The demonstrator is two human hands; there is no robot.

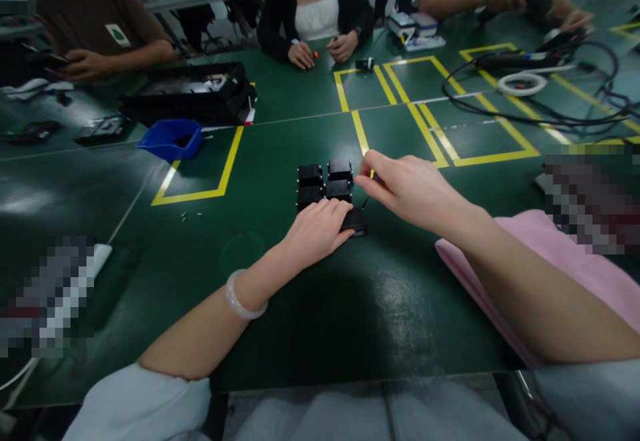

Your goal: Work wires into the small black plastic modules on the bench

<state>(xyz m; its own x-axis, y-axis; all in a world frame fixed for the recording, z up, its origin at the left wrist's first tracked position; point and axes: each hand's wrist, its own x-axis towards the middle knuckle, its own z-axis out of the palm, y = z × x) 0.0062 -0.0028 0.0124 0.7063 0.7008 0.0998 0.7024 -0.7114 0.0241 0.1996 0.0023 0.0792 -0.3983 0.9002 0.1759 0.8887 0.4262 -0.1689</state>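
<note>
Several small black box-shaped blocks [340, 169] stand close together in two columns on the green table, with small shiny screw-like ends along their sides. My left hand [320, 228] lies over the front of the group, its fingers and thumb gripping the nearest black block [357, 222]. Just to the right, my right hand [400, 184] is closed around a thin screwdriver [365, 202]. Its dark shaft slants down to that block's right corner; most of the handle is hidden in my fingers. Whether the tip touches a screw I cannot tell.
Left of the blocks lie several tiny metal screws [184, 216]. A blue bin [173, 139] and black trays [190, 94] stand farther back. A pink cloth [530, 241] lies under my right forearm. Black cables [530, 116] coil at the back right. People sit across the table.
</note>
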